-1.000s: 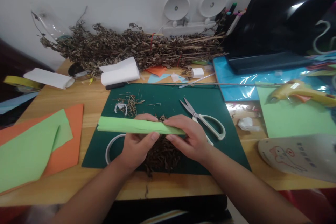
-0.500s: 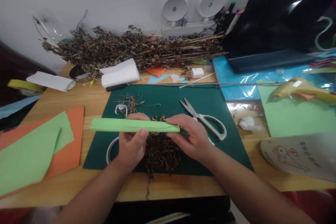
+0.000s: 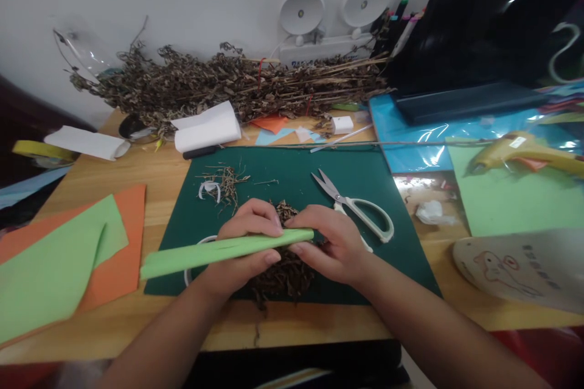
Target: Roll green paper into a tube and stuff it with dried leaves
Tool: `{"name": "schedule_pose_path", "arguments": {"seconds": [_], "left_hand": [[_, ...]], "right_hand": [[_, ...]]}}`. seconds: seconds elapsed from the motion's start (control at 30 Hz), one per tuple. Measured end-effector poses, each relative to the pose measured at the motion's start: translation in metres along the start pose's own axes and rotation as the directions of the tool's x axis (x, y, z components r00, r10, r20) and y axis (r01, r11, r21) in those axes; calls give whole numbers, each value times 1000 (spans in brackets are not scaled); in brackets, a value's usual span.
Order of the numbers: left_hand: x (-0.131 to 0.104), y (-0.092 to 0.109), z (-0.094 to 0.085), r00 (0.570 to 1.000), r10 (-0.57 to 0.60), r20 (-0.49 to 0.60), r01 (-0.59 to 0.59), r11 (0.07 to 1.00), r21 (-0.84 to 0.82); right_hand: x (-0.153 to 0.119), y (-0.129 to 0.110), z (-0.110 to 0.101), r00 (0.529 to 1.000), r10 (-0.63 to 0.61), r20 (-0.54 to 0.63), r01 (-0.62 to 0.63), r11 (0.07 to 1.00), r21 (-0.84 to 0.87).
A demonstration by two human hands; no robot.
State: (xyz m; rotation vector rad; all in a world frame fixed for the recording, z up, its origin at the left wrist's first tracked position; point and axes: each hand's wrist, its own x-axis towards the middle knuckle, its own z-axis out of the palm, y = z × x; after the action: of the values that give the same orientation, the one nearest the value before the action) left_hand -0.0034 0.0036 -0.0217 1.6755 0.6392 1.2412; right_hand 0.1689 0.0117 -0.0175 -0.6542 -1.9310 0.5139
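Note:
A light green paper roll point(image 3: 196, 257) is held over the dark green cutting mat point(image 3: 292, 179), its left end lower and nearer me. My left hand point(image 3: 244, 246) grips its middle, thumb below and fingers above. Its right end is pinched between the thumb and fingers of my right hand point(image 3: 328, 243). Beneath both hands lies a heap of dried leaves point(image 3: 283, 279), partly hidden. White-handled scissors point(image 3: 360, 206) rest open on the mat, right of my right hand. Thin dry stems point(image 3: 228, 185) and a white tape ring point(image 3: 210, 191) lie at its upper left.
Dried plant bundles point(image 3: 219, 82) line the wall. Orange sheets point(image 3: 132, 225) and green sheets point(image 3: 50, 273) lie left. A white paper roll point(image 3: 207, 129) sits behind the mat. On the right are a yellow glue gun point(image 3: 511, 152) and a beige printed object point(image 3: 511, 264).
The green roll has tilted, its left end dropping toward me. My left hand has shifted right along it, its fingers now over the top.

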Motion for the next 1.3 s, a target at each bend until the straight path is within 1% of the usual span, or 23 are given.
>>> {"name": "schedule_pose_path", "arguments": {"seconds": [0.07,0.13,0.23,0.3,0.33,0.37,0.4,0.47,0.5,0.53,0.57,0.6,0.67,0.73,0.83,0.93,1.0,1.1,1.2,1.3], "left_hand": [[3,2,-1,1000,16,14,-18,995,100],[7,0,-3,998,38,-41,-26,966,257],[13,-6,-9,978,84,-189,27,855,518],[14,-9,-15,968,91,-234,72,792,606],[15,-9,-17,970,64,-236,107,756,645],[14,-8,-18,977,35,-212,124,714,689],[14,-7,-19,987,-4,-160,122,670,733],[14,-4,-17,995,-101,-2,60,576,815],[14,-3,-15,985,-156,76,20,540,842],[14,-3,-13,966,-219,138,-7,512,859],[14,-3,-12,944,-275,179,-21,494,869],[14,-4,-10,924,-321,209,-27,490,871],[14,-6,-8,895,-365,256,-31,522,852],[14,-8,-7,893,-338,297,-56,572,819],[13,-9,-7,919,-222,326,-123,624,772],[13,-10,-7,937,-115,330,-180,650,739],[13,-10,-6,941,-57,333,-218,651,727],[14,-9,-6,933,15,359,-289,625,725],[14,-7,-7,916,80,394,-363,585,725],[13,-4,-7,905,115,409,-397,574,716]], "right_hand": [[1,2,-1,1000,-7,27,8,999,-42],[2,6,-4,999,-4,34,9,991,-133],[3,12,-9,998,58,-25,-63,956,-287],[2,16,-12,992,110,-55,-122,937,-327],[2,17,-12,990,128,-54,-138,935,-328],[2,19,-12,989,139,-41,-145,937,-319],[1,19,-12,990,141,-18,-140,943,-301],[1,19,-9,993,111,42,-99,968,-229],[1,18,-8,994,86,71,-73,982,-175],[2,17,-6,994,60,92,-49,992,-117],[2,15,-4,994,38,106,-32,997,-65],[2,12,-3,993,25,116,-22,1000,-21],[3,7,0,991,29,129,-33,999,28],[2,3,2,991,61,122,-63,998,15],[2,-1,3,990,118,77,-113,992,-63],[1,-3,3,991,121,50,-117,990,-80],[0,-4,4,994,104,30,-103,993,-60],[-3,-4,5,998,69,9,-69,997,-33],[-6,-3,7,1000,12,18,-12,1000,-19],[-8,-2,9,999,-28,32,28,999,-22]]}}
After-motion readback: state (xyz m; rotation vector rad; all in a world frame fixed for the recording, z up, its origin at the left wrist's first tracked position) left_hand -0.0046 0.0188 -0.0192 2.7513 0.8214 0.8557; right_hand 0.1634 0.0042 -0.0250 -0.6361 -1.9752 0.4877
